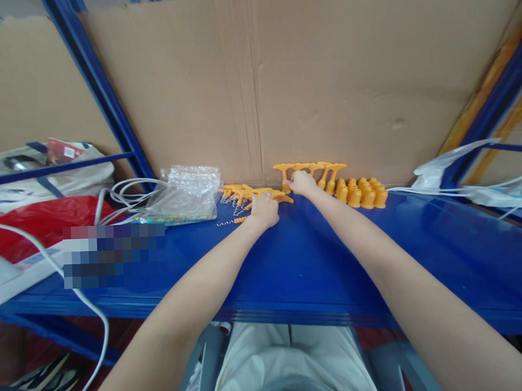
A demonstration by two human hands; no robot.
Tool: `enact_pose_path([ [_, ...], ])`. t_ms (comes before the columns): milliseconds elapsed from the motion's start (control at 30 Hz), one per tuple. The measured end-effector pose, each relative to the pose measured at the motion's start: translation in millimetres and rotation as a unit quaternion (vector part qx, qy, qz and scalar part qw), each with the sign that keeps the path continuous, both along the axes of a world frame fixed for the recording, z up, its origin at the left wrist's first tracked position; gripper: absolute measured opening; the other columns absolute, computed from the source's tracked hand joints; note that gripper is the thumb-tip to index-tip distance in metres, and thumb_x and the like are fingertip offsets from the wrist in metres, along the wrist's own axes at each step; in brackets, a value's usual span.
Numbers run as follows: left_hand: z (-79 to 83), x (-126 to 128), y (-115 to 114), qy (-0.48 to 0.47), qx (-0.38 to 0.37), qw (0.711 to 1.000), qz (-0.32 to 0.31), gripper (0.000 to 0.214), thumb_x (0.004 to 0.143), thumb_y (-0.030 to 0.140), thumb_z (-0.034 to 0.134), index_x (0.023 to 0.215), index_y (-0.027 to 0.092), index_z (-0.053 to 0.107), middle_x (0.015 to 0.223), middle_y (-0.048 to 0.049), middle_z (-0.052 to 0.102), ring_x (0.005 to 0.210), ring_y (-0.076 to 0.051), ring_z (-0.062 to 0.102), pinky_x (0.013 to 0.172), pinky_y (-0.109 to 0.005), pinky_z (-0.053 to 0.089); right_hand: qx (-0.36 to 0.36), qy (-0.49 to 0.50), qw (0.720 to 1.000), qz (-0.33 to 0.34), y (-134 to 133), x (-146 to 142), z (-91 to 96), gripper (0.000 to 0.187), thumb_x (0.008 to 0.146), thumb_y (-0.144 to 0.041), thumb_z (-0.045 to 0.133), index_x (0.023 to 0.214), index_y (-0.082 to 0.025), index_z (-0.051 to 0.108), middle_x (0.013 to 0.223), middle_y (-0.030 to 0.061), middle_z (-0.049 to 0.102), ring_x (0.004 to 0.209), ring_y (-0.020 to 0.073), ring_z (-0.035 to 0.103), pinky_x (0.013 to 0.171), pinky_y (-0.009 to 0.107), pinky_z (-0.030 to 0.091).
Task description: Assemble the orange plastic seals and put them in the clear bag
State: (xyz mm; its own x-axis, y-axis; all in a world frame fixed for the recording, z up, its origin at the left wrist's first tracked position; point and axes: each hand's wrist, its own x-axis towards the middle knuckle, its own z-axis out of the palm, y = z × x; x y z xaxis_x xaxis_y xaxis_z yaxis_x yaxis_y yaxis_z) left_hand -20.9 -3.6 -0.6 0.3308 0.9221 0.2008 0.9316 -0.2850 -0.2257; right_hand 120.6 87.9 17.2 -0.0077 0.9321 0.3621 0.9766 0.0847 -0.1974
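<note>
My left hand point(265, 209) is closed on a yellow corkscrew in a loose pile of yellow corkscrews point(237, 190). Thin wavy metal spirals stick out of the pile towards the front left. My right hand point(302, 182), fingers curled together, grips a yellow T-handled corkscrew point(285, 174) near the cardboard; my fingers hide part of it. Several more T-handled corkscrews point(331, 179) stand upright in a row just right of that hand. Beyond them, several yellow bell-shaped sleeves point(367, 194) are grouped in rows.
A blue shelf top point(306, 262) lies under everything, with a cardboard sheet point(325, 73) behind it. Clear plastic bags point(188, 192), white cables point(132, 186) and a red bag point(65, 219) occupy the left. White plastic point(444, 166) and more cable are at the right.
</note>
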Motion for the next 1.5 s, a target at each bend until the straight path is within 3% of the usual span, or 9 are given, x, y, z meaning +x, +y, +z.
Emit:
enact_pose_path([
  [167,0.9,-0.1,1.8,-0.018,0.029,0.999,-0.002,0.042,0.092,0.016,0.042,0.127,0.015,0.065,0.134,-0.0163,0.060,0.126,-0.032,0.054,0.109,-0.048,0.035,-0.013,-0.073,0.997,0.015,-34.6,29.1,16.7,0.030,0.093,-0.028,0.058,0.113,-0.013,0.074,0.110,0.0178,0.075,0.116,0.0304,0.066,0.096,0.037,0.051],
  [333,2.5,-1.0,3.3,-0.053,0.045,0.998,-0.004,0.048,0.091,0.018,0.043,0.137,0.013,0.056,0.133,-0.0184,0.060,0.126,-0.033,0.054,0.106,-0.048,0.037,-0.013,-0.120,0.992,-0.036,-62.4,74.7,27.8,0.030,0.092,-0.031,0.056,0.109,-0.016,0.075,0.108,0.0152,0.075,0.111,0.0300,0.068,0.092,0.036,0.053],
  [467,3.3,2.7,0.2,-0.061,0.038,0.997,-0.012,0.045,0.092,0.023,0.044,0.133,0.015,0.059,0.132,-0.0160,0.061,0.125,-0.032,0.055,0.107,-0.048,0.037,-0.008,-0.103,0.992,-0.076,-70.1,114.2,17.4,0.031,0.092,-0.030,0.052,0.109,-0.019,0.075,0.114,0.0131,0.075,0.109,0.0282,0.069,0.089,0.035,0.053],
  [633,2.9,10.5,-7.0,-0.054,0.019,0.998,-0.039,0.044,0.097,0.032,0.039,0.129,0.015,0.064,0.135,-0.0154,0.061,0.127,-0.032,0.054,0.108,-0.050,0.038,0.009,-0.114,0.989,-0.090,-73.1,145.5,-12.7,0.035,0.092,-0.029,0.051,0.118,-0.019,0.073,0.128,0.0151,0.068,0.122,0.0307,0.062,0.097,0.043,0.050],
  [767,1.7,15.7,-12.9,-0.042,-0.015,0.997,-0.060,0.047,0.098,0.027,0.033,0.128,0.013,0.065,0.136,-0.0164,0.062,0.130,-0.030,0.054,0.108,-0.047,0.040,-0.003,-0.135,0.989,-0.067,-72.6,152.4,-26.9,0.039,0.090,-0.030,0.052,0.123,-0.022,0.070,0.134,0.0128,0.065,0.129,0.0316,0.056,0.102,0.049,0.045],
  [900,-2.6,19.8,-13.3,-0.046,-0.059,0.995,-0.067,0.046,0.096,0.021,0.033,0.125,0.014,0.068,0.131,-0.0158,0.065,0.126,-0.031,0.058,0.104,-0.046,0.046,0.004,-0.117,0.991,-0.066,-74.0,149.1,-30.4,0.046,0.089,-0.030,0.052,0.132,-0.018,0.063,0.141,0.0165,0.060,0.132,0.0346,0.051,0.102,0.053,0.043],
  [1133,-10.9,17.8,-1.1,-0.060,-0.040,0.989,-0.126,0.045,0.091,0.009,0.040,0.127,0.013,0.067,0.129,-0.0145,0.065,0.123,-0.024,0.059,0.106,-0.035,0.045,0.011,-0.097,0.994,-0.042,-78.4,143.8,-35.4,0.051,0.089,-0.027,0.051,0.139,-0.017,0.057,0.146,0.0173,0.056,0.136,0.0371,0.047,0.108,0.061,0.035],
  [1300,-9.4,5.6,1.4,-0.036,0.006,0.994,-0.103,0.049,0.093,0.013,0.041,0.137,0.022,0.061,0.140,-0.0143,0.056,0.134,-0.030,0.049,0.108,-0.047,0.042,0.037,-0.072,0.996,-0.037,-74.3,148.0,-38.0,0.052,0.088,-0.028,0.050,0.137,-0.014,0.057,0.141,0.0195,0.058,0.132,0.0388,0.050,0.107,0.063,0.034],
  [1500,-10.9,-1.4,7.7,-0.020,-0.042,0.994,-0.102,0.062,0.091,0.010,0.044,0.147,0.034,0.050,0.146,-0.0087,0.057,0.134,-0.031,0.051,0.110,-0.055,0.039,0.062,-0.048,0.996,-0.042,-70.8,150.0,-39.5,0.036,0.085,-0.028,0.052,0.117,-0.017,0.065,0.129,0.0182,0.065,0.125,0.0399,0.054,0.106,0.069,0.031],
])
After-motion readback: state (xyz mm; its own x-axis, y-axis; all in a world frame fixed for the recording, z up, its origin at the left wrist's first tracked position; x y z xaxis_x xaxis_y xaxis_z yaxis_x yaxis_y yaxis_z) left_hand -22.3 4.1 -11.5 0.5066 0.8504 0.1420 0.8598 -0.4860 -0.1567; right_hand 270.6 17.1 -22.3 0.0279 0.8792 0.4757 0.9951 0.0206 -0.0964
